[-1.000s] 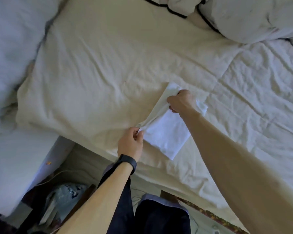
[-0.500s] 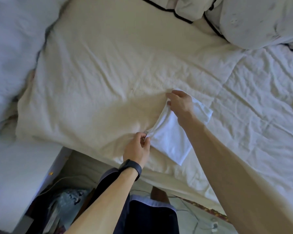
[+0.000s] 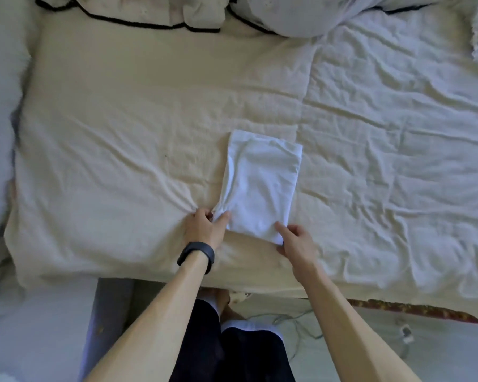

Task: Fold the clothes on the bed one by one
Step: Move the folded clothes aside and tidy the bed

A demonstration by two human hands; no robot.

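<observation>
Cream bed (image 3: 122,161), white cloth (image 3: 262,183) now flat, left fingers (image 3: 223,216) pinching one near corner, right fingers (image 3: 283,228) the other.

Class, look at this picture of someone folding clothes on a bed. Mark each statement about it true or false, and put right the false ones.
1. The white garment lies folded into a rectangle on the bed. True.
2. The black wristband is on the right wrist. False: it is on the left wrist.
3. The left hand pinches the garment's near left corner. True.
4. The right hand is lifted clear of the garment. False: it holds the near right corner.
5. The pillows at the far edge have red trim. False: the trim is black.
</observation>
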